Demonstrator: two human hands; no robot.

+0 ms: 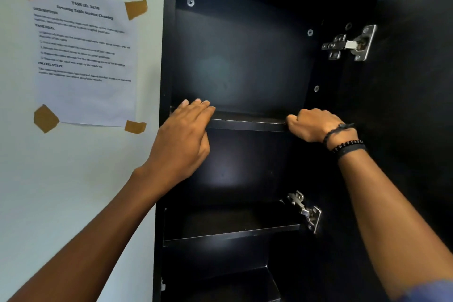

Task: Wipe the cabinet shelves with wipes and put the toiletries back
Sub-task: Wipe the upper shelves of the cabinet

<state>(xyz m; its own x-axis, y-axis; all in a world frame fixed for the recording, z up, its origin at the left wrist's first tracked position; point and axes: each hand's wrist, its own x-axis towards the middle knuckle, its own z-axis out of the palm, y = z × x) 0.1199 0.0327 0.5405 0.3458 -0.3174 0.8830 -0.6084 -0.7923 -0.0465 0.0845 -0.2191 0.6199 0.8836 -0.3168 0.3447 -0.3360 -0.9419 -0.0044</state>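
A tall black wall cabinet [245, 61] stands open, its shelves bare. My left hand [182, 135] lies flat with fingers together on the left end of the upper shelf [247, 124], fingertips over its front edge. My right hand [315, 125] is curled around the right end of that same shelf's front edge, with dark bracelets on the wrist. No wipe or toiletries show in either hand or on the shelves. A lower shelf [230, 234] and another below it sit in shadow.
The cabinet door [416, 105] swings open to the right on two metal hinges [350, 43]. A printed task sheet [84, 56] is taped to the pale wall left of the cabinet.
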